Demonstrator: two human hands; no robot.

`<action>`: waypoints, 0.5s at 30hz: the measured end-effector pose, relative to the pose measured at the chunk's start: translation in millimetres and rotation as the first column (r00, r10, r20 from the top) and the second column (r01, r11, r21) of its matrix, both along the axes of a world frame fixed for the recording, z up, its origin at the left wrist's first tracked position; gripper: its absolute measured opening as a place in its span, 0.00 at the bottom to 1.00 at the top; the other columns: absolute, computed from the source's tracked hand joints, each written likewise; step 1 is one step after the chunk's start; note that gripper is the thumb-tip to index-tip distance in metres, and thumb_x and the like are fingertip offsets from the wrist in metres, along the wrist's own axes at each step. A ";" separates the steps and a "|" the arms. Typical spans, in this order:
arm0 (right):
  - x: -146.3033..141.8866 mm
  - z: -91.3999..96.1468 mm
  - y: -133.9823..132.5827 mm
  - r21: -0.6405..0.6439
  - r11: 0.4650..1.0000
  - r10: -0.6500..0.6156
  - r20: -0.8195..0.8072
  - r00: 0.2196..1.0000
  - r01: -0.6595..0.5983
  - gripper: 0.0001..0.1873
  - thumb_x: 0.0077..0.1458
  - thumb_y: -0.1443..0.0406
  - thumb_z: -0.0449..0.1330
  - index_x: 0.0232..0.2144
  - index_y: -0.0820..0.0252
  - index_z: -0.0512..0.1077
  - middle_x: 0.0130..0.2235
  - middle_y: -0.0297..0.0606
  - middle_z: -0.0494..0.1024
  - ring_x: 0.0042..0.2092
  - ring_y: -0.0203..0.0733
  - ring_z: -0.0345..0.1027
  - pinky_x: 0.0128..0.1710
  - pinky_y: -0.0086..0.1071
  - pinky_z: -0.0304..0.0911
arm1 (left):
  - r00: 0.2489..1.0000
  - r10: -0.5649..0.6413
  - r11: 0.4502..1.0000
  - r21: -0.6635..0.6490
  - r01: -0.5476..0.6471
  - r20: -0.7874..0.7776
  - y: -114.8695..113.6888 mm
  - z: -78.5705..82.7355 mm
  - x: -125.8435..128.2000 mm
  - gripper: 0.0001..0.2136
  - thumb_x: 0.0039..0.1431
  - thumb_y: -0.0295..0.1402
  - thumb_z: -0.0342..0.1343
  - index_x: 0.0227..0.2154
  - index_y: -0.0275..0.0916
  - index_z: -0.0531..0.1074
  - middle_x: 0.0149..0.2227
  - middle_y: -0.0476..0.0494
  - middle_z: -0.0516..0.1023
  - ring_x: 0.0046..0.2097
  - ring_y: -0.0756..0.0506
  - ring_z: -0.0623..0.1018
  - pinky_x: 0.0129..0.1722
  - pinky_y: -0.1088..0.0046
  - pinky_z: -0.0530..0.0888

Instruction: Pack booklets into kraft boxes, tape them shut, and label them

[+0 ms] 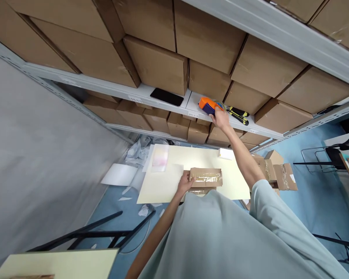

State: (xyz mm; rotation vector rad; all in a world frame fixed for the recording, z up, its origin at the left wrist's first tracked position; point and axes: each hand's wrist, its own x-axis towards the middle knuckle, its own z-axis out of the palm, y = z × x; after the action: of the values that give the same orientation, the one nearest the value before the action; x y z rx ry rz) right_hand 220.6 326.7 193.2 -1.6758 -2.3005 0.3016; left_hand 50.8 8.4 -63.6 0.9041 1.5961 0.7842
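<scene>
My right hand point(221, 118) reaches up to the white shelf point(139, 92) and is closed on an orange and blue tape dispenser point(208, 105) resting there. My left hand point(185, 183) grips the left end of a small cardboard box point(206, 177) wrapped in clear tape. The box lies on a cream table point(163, 186), on top of another flat cardboard piece point(199, 190).
A black tablet point(166, 97) and yellow-black cutters point(237, 114) lie on the shelf. Brown cartons point(157, 66) fill the shelves. Taped boxes point(279, 170) sit on the blue floor at right; crumpled paper point(138, 152) lies at left. A second cream table point(58, 263) is at bottom left.
</scene>
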 end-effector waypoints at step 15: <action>105.1 -106.2 -268.7 -0.809 0.483 -0.477 -0.564 0.674 -0.336 0.40 0.49 0.28 0.72 0.35 0.57 0.73 0.30 0.36 0.80 0.32 0.44 0.75 0.34 0.36 0.73 | 0.995 -0.011 0.999 -0.052 0.005 -0.101 -16.3 -12.8 16.3 0.19 0.54 0.38 0.68 0.48 0.40 0.81 0.49 0.37 0.88 0.51 0.34 0.85 0.56 0.58 0.80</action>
State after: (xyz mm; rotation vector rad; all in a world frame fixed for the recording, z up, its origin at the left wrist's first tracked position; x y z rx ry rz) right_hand 325.8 58.0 87.1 -1.4686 -1.3633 2.0517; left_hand 67.1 -7.9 -76.4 0.9248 1.6923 0.6978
